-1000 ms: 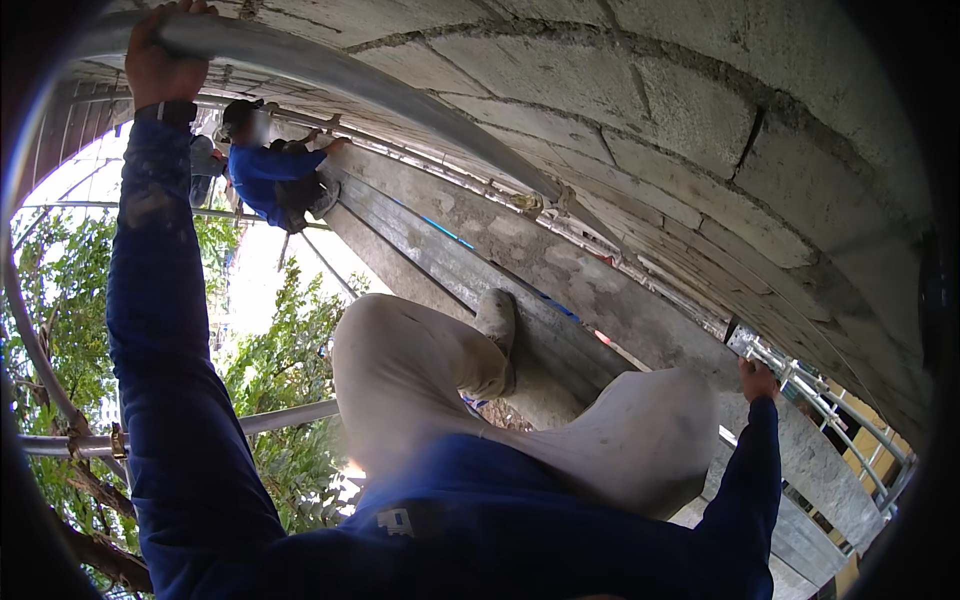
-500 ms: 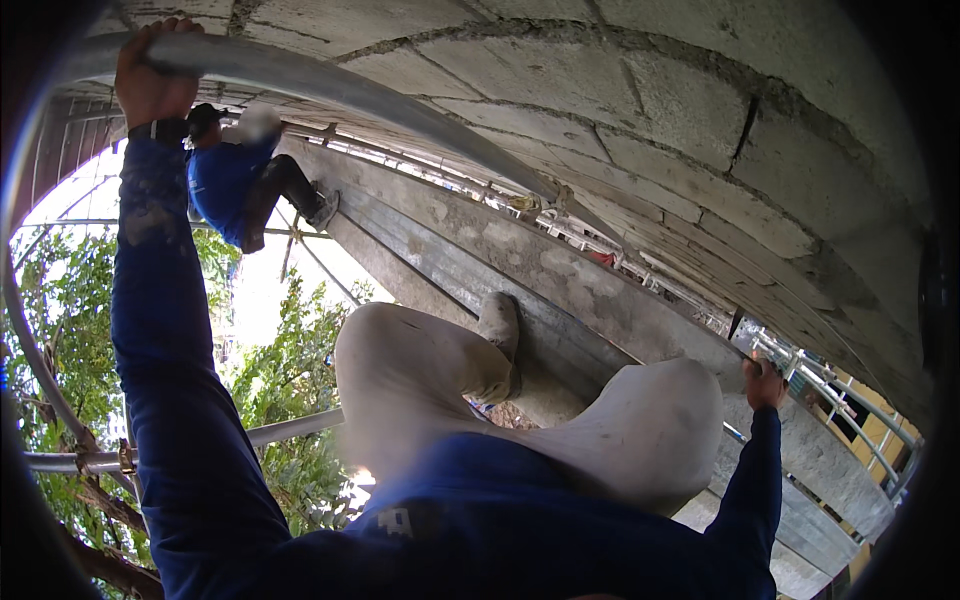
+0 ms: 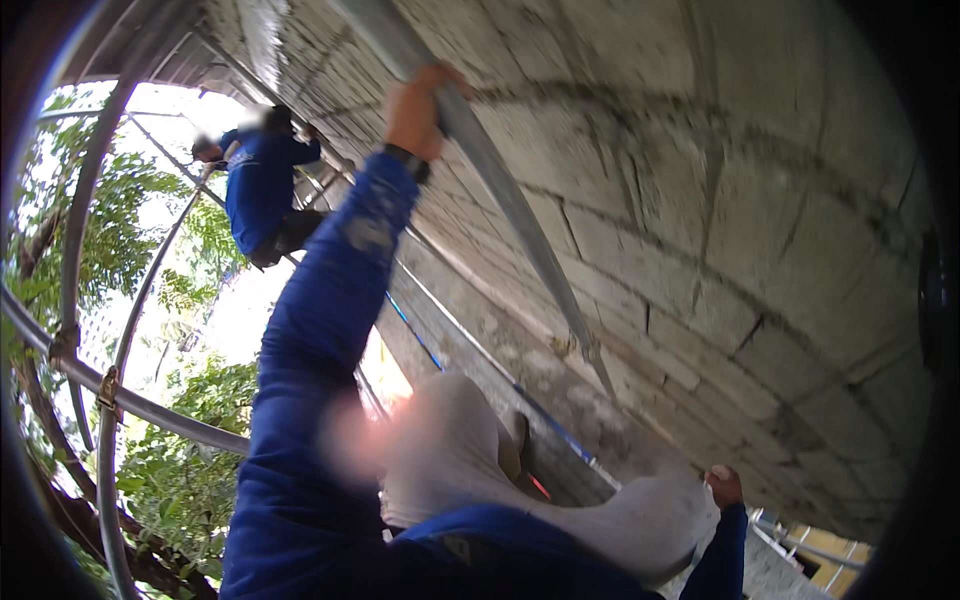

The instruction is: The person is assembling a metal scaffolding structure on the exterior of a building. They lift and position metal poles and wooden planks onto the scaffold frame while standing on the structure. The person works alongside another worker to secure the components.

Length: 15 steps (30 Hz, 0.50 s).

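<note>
My left hand [image 3: 422, 112] is raised, its fingers wrapped round a grey metal scaffold pipe [image 3: 512, 205] that slants down in front of the block wall [image 3: 690, 230]. Low at the right, beside my bent knee, is my right hand [image 3: 724, 486]. Its fingers are curled closed, and I cannot make out what they hold, if anything. My legs in pale, dirty trousers [image 3: 620, 525] are bent above the planks.
Concrete-stained planks [image 3: 490, 330] run along the wall. A co-worker in blue [image 3: 265, 190] crouches farther along, with another person partly visible beyond. Scaffold pipes [image 3: 190, 428] joined by a clamp [image 3: 107, 388] cross the left side, with trees [image 3: 190, 490] behind them.
My view has turned and tilted, so my left hand on the pipe appears farther right. My right hand has come away from the plank edge to beside my knee. The co-worker has risen.
</note>
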Tool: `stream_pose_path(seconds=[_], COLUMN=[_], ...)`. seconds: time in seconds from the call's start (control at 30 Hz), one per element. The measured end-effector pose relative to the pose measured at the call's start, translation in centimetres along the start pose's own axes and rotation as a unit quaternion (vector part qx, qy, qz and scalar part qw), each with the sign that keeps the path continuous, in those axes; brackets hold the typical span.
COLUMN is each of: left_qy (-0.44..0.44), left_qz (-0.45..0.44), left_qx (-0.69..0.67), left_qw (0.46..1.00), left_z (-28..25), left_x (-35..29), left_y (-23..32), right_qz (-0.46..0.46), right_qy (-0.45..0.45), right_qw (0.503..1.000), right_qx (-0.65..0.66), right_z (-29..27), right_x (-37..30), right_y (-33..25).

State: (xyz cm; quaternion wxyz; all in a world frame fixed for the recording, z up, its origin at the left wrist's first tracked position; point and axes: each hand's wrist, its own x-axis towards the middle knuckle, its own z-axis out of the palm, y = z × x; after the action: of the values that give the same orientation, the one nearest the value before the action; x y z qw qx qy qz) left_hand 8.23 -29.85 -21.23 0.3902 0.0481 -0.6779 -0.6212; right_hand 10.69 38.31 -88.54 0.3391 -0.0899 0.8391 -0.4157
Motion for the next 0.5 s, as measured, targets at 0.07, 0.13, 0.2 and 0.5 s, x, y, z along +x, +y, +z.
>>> stream_pose_path(seconds=[0.07, 0.13, 0.2, 0.5], left_qy=[0.049, 0.052, 0.036, -0.003], left_qz=[-0.036, -0.036, -0.040, -0.055], left_qx=[0.013, 0.034, 0.013, 0.112], left_qw=[0.998, 0.997, 0.998, 0.992], left_z=[-2.6, -3.9, -2.7, -4.8], left_x=[-2.3, -3.4, -2.8, -2.1], left_y=[0.4, 1.8, 1.8, 2.5], right_qz=[-0.106, -0.236, -0.366, -0.759], right_qy=[-0.064, -0.079, -0.062, 0.093], right_qw=[0.991, 0.969, 0.929, 0.644], right_qx=[0.039, 0.008, 0.001, 0.033], right_z=[-0.5, -3.0, -5.1, -7.5], right_x=[1.2, -2.7, -7.8, -15.1], right_y=[-14.1, -32.7, -48.5, -97.0])
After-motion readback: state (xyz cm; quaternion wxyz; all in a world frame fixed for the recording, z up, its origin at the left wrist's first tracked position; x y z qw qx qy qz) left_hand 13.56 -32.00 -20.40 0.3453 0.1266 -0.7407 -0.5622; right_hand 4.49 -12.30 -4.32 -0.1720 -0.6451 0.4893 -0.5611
